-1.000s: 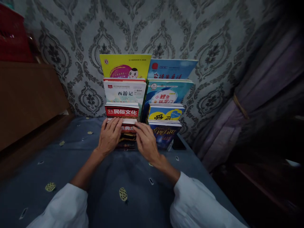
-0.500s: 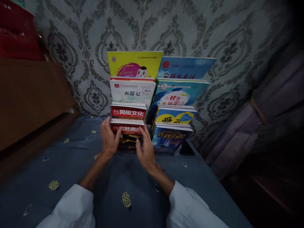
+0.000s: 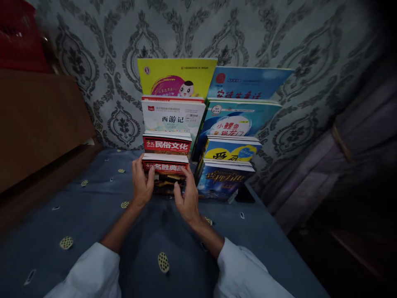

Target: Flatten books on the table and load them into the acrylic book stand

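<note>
Books stand upright in two stepped columns. At the front of the left column is a dark book with a red title band [image 3: 169, 167]. My left hand [image 3: 142, 184] is at its left edge, fingers along the side and thumb on the front cover. My right hand [image 3: 188, 200] has its fingers against the right edge, the thumb pointing up in front of the cover. Between them the two hands hold this book. Behind it rise another red-banded book [image 3: 167, 145], a white book [image 3: 172, 114] and a yellow book [image 3: 182, 70]. The fingertips behind the edges are partly hidden.
In the right column stand a dark blue book [image 3: 220, 182], a yellow-and-blue book [image 3: 229, 150], a teal book [image 3: 248, 114] and a blue book [image 3: 251, 80]. A dark flat object [image 3: 245, 194] lies beside them. Patterned wallpaper [image 3: 124, 124], a brown wooden box [image 3: 40, 124] and a curtain [image 3: 313, 178] surround the blue cloth [image 3: 130, 252].
The view has shifted slightly and come a little closer to the books. Both hands stay at the front book's edges; the right thumb has moved slightly left.
</note>
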A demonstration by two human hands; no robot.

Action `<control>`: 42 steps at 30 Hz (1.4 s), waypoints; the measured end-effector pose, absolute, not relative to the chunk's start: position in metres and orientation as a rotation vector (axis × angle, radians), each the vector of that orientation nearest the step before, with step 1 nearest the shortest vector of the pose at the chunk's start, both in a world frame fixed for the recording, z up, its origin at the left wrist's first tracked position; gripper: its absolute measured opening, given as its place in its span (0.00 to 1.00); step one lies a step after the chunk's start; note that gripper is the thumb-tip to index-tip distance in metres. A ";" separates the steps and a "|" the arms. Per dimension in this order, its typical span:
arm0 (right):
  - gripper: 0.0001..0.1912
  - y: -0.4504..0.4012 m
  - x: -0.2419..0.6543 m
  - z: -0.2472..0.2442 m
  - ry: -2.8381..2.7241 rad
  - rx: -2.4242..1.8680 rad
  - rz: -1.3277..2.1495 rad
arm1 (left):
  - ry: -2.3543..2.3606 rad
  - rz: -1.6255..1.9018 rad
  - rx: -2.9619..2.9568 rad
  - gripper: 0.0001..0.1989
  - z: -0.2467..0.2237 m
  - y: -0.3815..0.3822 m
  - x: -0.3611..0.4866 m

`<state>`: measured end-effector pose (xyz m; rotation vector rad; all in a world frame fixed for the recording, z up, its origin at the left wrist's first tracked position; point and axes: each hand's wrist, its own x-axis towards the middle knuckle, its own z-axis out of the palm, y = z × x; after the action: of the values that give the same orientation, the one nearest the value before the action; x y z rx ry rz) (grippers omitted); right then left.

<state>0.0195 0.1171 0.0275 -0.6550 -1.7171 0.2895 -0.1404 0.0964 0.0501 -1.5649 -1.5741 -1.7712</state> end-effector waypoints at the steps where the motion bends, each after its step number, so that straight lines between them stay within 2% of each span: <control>1: 0.26 0.117 0.019 0.028 -1.714 -0.658 0.288 | -1.575 -1.779 -1.567 0.22 0.050 0.096 -0.141; 12: 0.25 0.114 0.019 0.028 -1.714 -0.672 0.333 | -1.554 -1.846 -1.580 0.22 0.050 0.097 -0.141; 20: 0.34 0.114 0.017 0.037 -1.620 -0.605 0.570 | -1.585 -1.971 -1.568 0.25 0.046 0.100 -0.137; 27: 0.35 0.124 0.013 0.043 -1.524 -0.593 0.712 | -1.608 -2.131 -1.602 0.25 0.046 0.100 -0.134; 33: 0.35 0.122 0.011 0.041 -1.514 -0.638 0.684 | -1.609 -2.146 -1.608 0.24 0.046 0.099 -0.133; 42: 0.37 0.123 0.017 0.039 -1.647 -0.708 0.456 | -1.609 -2.060 -1.616 0.24 0.044 0.100 -0.136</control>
<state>0.0165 0.1228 0.0393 -0.7083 -1.6470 0.4559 -0.1362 0.1004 0.0443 -1.6160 -1.6091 -2.0601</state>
